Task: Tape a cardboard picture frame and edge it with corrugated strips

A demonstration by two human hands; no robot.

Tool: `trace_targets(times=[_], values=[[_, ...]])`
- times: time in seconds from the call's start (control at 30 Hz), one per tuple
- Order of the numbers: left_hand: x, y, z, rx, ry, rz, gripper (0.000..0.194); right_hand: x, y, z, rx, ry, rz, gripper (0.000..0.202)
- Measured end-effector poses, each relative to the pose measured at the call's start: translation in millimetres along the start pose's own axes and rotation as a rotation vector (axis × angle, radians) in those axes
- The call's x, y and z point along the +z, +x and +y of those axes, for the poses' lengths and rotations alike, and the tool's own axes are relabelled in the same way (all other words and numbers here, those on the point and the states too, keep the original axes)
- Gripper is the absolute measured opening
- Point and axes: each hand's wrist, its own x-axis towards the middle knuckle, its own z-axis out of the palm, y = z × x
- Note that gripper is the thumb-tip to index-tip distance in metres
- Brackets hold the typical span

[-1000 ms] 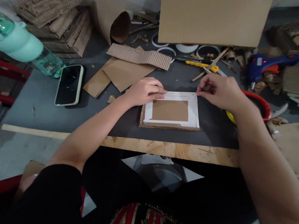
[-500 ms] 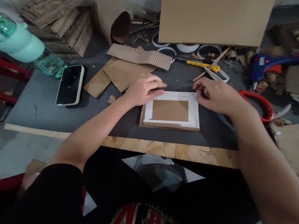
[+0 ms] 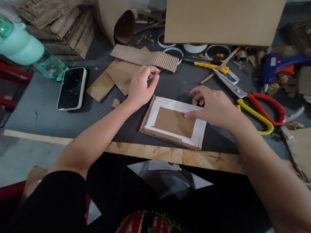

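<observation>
A flat cardboard frame point(image 3: 171, 137) lies near the table's front edge. White paper strips border its brown middle, and corrugated edging shows on its left and front sides. Just beyond its upper left corner, my left hand point(image 3: 142, 86) is raised with fingers bent and thumb apart, holding nothing that I can see. My right hand point(image 3: 215, 108) reaches over the frame's upper right part, its thumb and fingers spread. Its thumb tip lies over the brown middle; whether it touches is unclear.
Scissors point(image 3: 261, 107), a yellow cutter point(image 3: 209, 66) and a blue glue gun point(image 3: 284, 67) lie to the right and back. A phone point(image 3: 72, 89), a bottle point(image 3: 20, 44) and stacked cardboard pieces point(image 3: 64, 32) occupy the left. A cardboard panel point(image 3: 224, 16) stands behind.
Both hands have come off the frame's far corners. The left went up and left; the right moved over the frame, uncovering more of the scissors. The frame sits slightly nearer the front edge.
</observation>
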Motion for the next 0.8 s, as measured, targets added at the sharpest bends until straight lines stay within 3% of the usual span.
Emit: trace_targets(times=[0.1, 0.17, 0.23, 0.3, 0.4, 0.47, 0.6, 0.8], values=[[-1.1, 1, 4, -0.010, -0.017, -0.004, 0.052, -1, -4, -6, 0.003, 0.015, -0.115, 0.042], [-1.2, 1, 4, -0.018, -0.033, -0.002, 0.053, -1, -6, -11, -0.025, 0.025, -0.101, 0.039], [-1.4, 1, 3, -0.021, -0.035, -0.006, 0.052, 1, -8, -16, -0.083, 0.024, -0.006, 0.055], [-1.6, 1, 2, -0.022, -0.028, -0.012, 0.050, 5, -13, -22, -0.154, 0.015, 0.044, 0.089], [-2.2, 1, 3, -0.041, -0.035, 0.003, 0.046, 18, -26, -35, -0.252, -0.036, -0.034, 0.142], [-2.8, 2, 6, -0.063, -0.051, 0.015, 0.043, 29, -36, -44, -0.314, -0.092, -0.108, 0.160], [-3.8, 3, 9, -0.111, -0.100, 0.008, 0.043, 41, -48, -58, -0.314, -0.232, -0.094, 0.164], [1.0, 4, -2, -0.282, -0.287, 0.085, 0.068, 26, -36, -46, -0.146, -0.291, 0.043, 0.159]])
